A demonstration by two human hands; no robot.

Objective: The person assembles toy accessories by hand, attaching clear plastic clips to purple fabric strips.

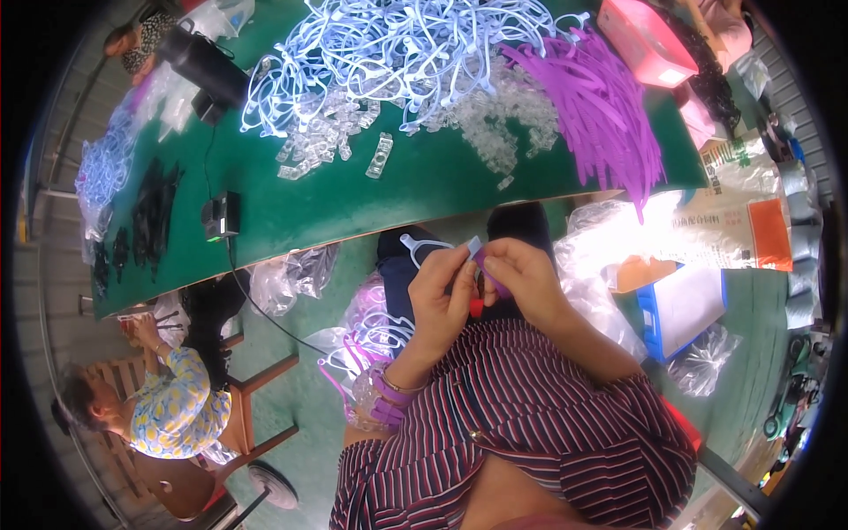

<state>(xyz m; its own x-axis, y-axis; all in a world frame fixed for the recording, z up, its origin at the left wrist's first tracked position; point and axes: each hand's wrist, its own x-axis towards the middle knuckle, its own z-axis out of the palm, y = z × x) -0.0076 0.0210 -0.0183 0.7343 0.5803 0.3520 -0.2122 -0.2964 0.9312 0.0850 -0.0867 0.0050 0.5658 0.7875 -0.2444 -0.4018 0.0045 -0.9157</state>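
Both hands meet above my lap, in front of the table edge. My left hand [442, 287] pinches a light blue plastic frame piece [412, 246], whose looped end sticks out to the left. My right hand [527, 278] is closed on a purple strap [497, 284], of which only a short part shows between the fingers. The two pieces come together at my fingertips; whether they are joined is hidden. On the table ahead lie a heap of light blue frame pieces [380, 44], small clear plastic parts [495, 132] and a bundle of purple straps [601, 106].
The green table [291, 212] carries a black bottle [208, 62], a black device with a cable [221, 216], black straps [155, 212] and a pink basket [645, 44]. Plastic bags [601, 256] and a blue-edged box [685, 309] stand right. Another person [172, 397] sits left.
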